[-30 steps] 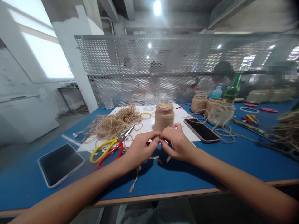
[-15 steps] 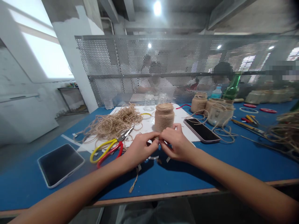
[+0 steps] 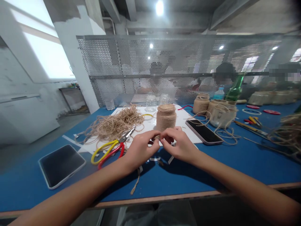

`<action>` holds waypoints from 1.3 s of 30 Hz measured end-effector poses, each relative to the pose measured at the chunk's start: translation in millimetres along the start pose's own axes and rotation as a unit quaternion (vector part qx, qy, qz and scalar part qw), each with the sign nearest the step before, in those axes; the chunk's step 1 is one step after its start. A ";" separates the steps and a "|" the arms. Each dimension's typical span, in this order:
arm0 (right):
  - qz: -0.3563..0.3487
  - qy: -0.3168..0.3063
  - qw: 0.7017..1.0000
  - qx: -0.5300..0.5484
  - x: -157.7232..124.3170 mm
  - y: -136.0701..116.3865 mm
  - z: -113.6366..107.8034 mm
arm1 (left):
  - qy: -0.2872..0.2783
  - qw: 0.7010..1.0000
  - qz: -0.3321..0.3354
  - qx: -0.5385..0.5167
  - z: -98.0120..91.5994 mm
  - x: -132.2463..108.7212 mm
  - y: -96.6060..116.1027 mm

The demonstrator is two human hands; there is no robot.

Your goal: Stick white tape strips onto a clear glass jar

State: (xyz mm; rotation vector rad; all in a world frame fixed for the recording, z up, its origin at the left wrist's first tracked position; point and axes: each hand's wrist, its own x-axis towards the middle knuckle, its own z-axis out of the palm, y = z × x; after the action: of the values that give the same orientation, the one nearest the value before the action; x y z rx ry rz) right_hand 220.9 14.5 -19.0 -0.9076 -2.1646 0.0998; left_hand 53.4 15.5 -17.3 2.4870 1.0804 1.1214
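In front of a twine-wrapped jar point(image 3: 166, 116), my two hands meet fingertip to fingertip. My left hand point(image 3: 144, 145) pinches a small brown piece of twine point(image 3: 157, 137), mostly hidden by the fingers. From the other side, the thumb and fingers of my right hand point(image 3: 176, 142) close on the same bit. The jar stands upright on white paper point(image 3: 184, 127), just beyond my hands and covered in tight coils. Left of my left hand lie scissors point(image 3: 115, 147) with one yellow and one red handle, blades partly apart. Behind them is a loose heap of twine point(image 3: 115, 124).
A tablet point(image 3: 62, 166) lies at the left, a phone point(image 3: 204, 131) at the right. Past the phone are more jars point(image 3: 222, 116), a green bottle point(image 3: 235, 88) and cutting tools point(image 3: 252, 125). Clear jars point(image 3: 150, 103) stand before a perforated metal screen point(image 3: 131, 75), with people behind it.
My right-hand fingers have shifted slightly and curled more at the pinch. The view has moved a little; the jar and scissors stay in place.
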 end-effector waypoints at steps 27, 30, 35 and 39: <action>0.029 0.020 0.997 0.068 -1.2 0.8 12.7 | 0.025 0.998 0.033 0.054 2.6 -3.2 2.1; 0.024 0.019 0.997 0.065 -0.8 0.1 11.8 | 0.028 0.998 0.029 0.055 2.3 -3.3 1.9; 0.025 0.019 0.998 0.055 -0.6 -0.2 10.4 | 0.022 0.998 0.038 0.043 1.1 -3.0 -0.6; 0.026 0.008 0.998 0.048 -0.7 -0.1 9.9 | 0.003 0.999 0.039 0.030 -0.2 -2.3 -1.0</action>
State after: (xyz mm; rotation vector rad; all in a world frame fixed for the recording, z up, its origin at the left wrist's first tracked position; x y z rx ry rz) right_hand 214.5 16.1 -26.3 -0.9067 -2.1032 0.2196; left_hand 51.8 14.6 -18.9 2.5944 1.0403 1.1355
